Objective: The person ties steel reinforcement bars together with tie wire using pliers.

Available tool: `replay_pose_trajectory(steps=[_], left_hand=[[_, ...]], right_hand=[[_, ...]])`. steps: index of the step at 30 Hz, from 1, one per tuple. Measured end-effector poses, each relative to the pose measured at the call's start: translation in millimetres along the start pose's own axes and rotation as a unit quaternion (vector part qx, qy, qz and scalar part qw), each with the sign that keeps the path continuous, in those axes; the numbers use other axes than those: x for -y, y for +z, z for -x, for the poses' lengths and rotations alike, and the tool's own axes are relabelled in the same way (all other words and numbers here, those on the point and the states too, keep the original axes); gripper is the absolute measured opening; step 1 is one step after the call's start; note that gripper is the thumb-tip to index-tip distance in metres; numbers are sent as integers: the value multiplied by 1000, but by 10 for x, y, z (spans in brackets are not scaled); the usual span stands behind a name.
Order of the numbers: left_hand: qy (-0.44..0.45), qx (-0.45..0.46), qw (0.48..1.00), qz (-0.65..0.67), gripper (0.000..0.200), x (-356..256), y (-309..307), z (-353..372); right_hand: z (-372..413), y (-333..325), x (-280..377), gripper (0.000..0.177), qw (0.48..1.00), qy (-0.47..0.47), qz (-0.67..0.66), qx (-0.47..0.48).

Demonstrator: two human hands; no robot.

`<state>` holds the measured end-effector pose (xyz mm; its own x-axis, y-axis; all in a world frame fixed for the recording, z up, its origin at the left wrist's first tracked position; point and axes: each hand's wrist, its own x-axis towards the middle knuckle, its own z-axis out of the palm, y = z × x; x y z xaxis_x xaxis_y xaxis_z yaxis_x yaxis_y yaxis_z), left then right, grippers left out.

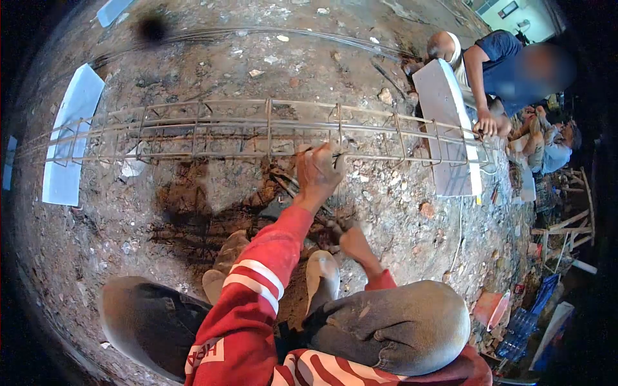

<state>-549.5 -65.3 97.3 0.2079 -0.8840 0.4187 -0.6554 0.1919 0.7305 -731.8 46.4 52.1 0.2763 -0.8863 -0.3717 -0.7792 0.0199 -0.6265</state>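
Note:
A long rebar cage [269, 128] of thin rods and square stirrups spans the view from left to right. My left hand [318, 170] is closed around its near rod, beside a stirrup in the middle. Lower down, near my right knee, my right hand [357, 244] is curled and partly blurred. Something dark shows at its fingers, but I cannot tell what it is. Thin dark bars [286, 183] lie between my two hands, close to the ground.
A white block [72, 138] stands under the cage at left, another white block [450, 132] at right. A co-worker's hand [489, 122] is at the cage's right end. Loose rods [283, 31] lie behind. A reddish bucket [492, 310] and water bottles [515, 334] are at lower right.

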Motion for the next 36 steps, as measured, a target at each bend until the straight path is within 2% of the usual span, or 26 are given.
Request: replay_pose_trajectory(steps=[1, 2, 4, 5, 7, 8, 9, 13, 14, 15, 17, 19, 20, 22, 23, 25, 26, 28, 29, 30, 31, 32, 33, 34, 36], left_hand=[[0, -14, 999, 37, 19, 14, 9, -13], [-2, -23, 997, 75, 18, 8, 14, 18], [2, -11, 999, 46, 17, -20, -29, -3], [5, -10, 999, 49, 17, -18, -31, -5], [5, -5, 998, 55, 17, -26, -30, 17], [25, -24, 998, 55, 17, -17, -40, 19], [47, -43, 996, 54, 16, -6, -44, 14], [32, -35, 995, 90, 16, 34, 25, 49], [22, -35, 994, 101, 16, 31, 18, 55], [14, -35, 993, 111, 16, 19, 22, 44], [32, -45, 993, 106, 15, 47, 67, 26], [47, -56, 993, 95, 14, 73, 43, 22], [45, -49, 994, 81, 13, 42, 9, 18], [46, -44, 996, 62, 11, 35, 11, 2], [37, -44, 996, 72, 11, 41, 31, 0], [26, -41, 996, 81, 10, 68, 78, 13], [36, -39, 997, 58, 10, 55, 64, 21], [47, -29, 998, 34, 9, 13, 18, 55], [74, -26, 997, 28, 10, -14, -21, 61], [102, -26, 994, 23, 10, -26, -44, 52], [104, -23, 994, 22, 10, 2, -34, 64], [147, -33, 988, 18, 12, 63, -8, 79], [188, -45, 981, 12, 13, 107, -9, 78], [186, -46, 981, 10, 13, 160, -13, 88], [209, -25, 978, 6, 18, 217, -17, 110]], right_hand=[[40, 35, 51, 22, 976, 12, 216, 36], [203, 8, 121, 22, 976, 18, 215, 37], [490, -164, 444, 22, 938, -50, 338, 60], [574, -120, 285, 22, 937, -48, 341, 62], [724, -28, -192, 30, 945, 100, 246, 190], [730, -15, -273, 30, 945, 104, 243, 191], [720, 7, -335, 33, 960, 93, 183, 191], [655, 64, -576, 47, 978, 43, -60, 193], [633, -52, -212, 51, 973, 34, -125, 190], [490, -283, 124, 54, 945, 89, -263, 175], [-45, -285, 279, 53, 948, -58, -312, 25], [-468, -428, 561, 53, 877, -13, -479, -35], [-721, -405, 468, 47, 862, -45, -494, -108], [-858, -467, 492, 34, 900, -12, -423, -106], [-902, -411, 488, 34, 898, -13, -428, -105], [-976, -267, 473, 24, 871, -70, -445, -196], [-974, -277, 442, 24, 870, -66, -448, -194], [-956, -320, 376, 22, 920, -69, -335, -190], [-795, -446, 569, 23, 939, -73, -272, -197], [-682, -438, 618, 23, 938, -73, -275, -199], [-539, -389, 638, 22, 947, -64, -191, -248], [-408, -352, 680, 20, 948, -56, -104, -295], [-282, -359, 778, 16, 960, -19, -91, -264], [-269, -380, 873, 16, 961, -21, -90, -262], [-230, -431, 1054, 15, 945, -101, -46, -307]])
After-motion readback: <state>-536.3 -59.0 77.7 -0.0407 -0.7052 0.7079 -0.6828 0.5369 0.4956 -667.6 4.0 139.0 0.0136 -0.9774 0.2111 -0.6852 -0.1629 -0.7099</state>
